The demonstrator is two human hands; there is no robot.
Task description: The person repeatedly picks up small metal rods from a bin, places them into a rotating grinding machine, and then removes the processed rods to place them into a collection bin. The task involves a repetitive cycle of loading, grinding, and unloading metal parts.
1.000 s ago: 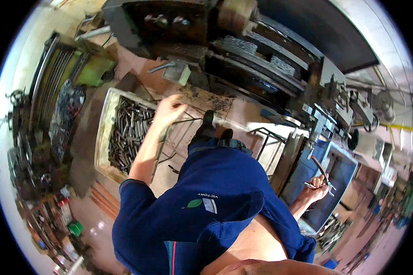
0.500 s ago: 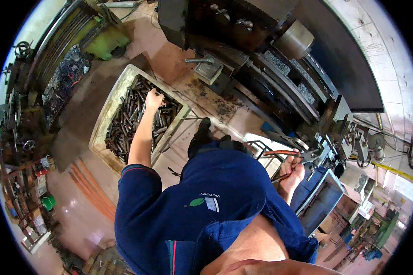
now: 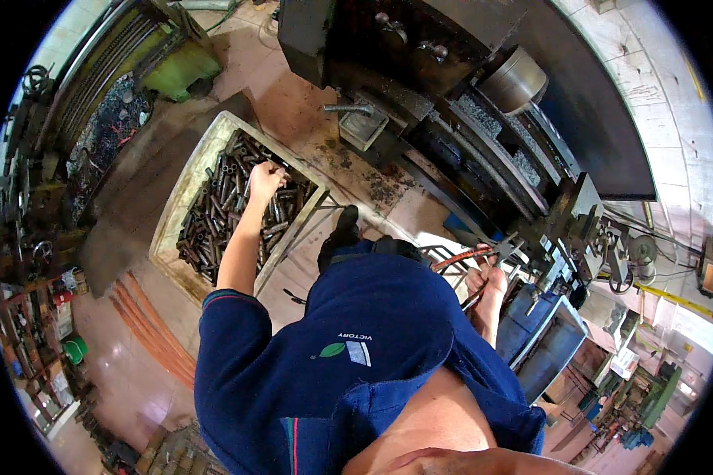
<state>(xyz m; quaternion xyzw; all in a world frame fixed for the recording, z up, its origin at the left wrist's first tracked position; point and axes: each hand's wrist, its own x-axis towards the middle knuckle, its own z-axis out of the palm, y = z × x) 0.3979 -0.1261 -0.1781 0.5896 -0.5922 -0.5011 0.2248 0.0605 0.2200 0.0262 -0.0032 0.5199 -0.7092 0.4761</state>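
My left hand (image 3: 264, 179) reaches down into a pale rectangular crate (image 3: 181, 207) full of short dark metal tubes (image 3: 218, 214). Its fingers are curled among the tubes; whether one is gripped cannot be told. My right hand (image 3: 487, 282) is closed around an orange-handled tool (image 3: 461, 258) next to the lathe's carriage (image 3: 562, 229). My blue shirt fills the lower middle of the view.
A large dark lathe (image 3: 451, 103) runs across the top and right. A blue bin (image 3: 543, 340) stands by my right side. Racks of metal parts (image 3: 32, 261) line the left. A green bin (image 3: 174, 67) sits at the top left on the reddish floor (image 3: 127, 372).
My left hand has moved from the machine side down into the crate of tubes. My right hand came closer to the lathe, still holding the tool. The view tilted toward the floor.
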